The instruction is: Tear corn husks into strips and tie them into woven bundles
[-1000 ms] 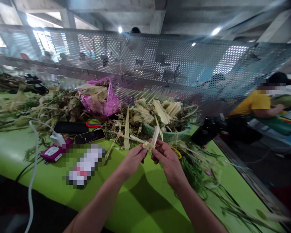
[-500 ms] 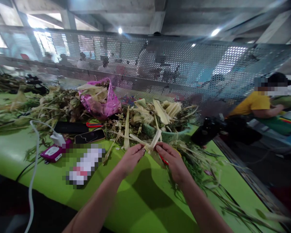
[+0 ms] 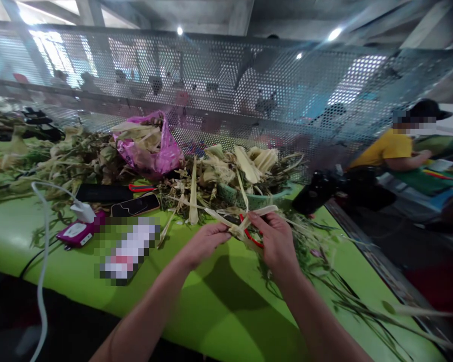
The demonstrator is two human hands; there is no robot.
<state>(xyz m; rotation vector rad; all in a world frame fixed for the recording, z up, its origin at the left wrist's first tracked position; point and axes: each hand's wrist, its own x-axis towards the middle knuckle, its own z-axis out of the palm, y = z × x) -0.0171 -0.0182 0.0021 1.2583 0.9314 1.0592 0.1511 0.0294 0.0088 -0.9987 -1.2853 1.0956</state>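
Between my two hands, above the green table [image 3: 196, 317], is a piece made of pale dried corn husk strips [image 3: 219, 217]. My left hand [image 3: 206, 242] pinches its left side near the knotted or folded middle. With thumb and fingers closed, my right hand [image 3: 275, 236] grips a husk strip whose free end points up to the right. Red-handled scissors [image 3: 253, 240] show just behind the husk, partly covered by my right hand. Beyond my hands, a green basket [image 3: 262, 202] holds more husks [image 3: 247, 166], with a long husk strip [image 3: 194, 193] lying to its left.
A pink plastic bag [image 3: 169, 151] of husks stands among dried plant heaps [image 3: 86, 156]. At left are a phone [image 3: 136, 205], a purple power socket [image 3: 79, 232] and a white cable [image 3: 43, 251]. A black camera [image 3: 315, 193] sits right, near a person in yellow [image 3: 385, 148]. Perforated metal screen [image 3: 211, 100] behind.
My right hand has shifted its grip and turned the husk strip, which stood upright and now slants to the right. My left hand still pinches the husk. The whole view has shifted slightly.
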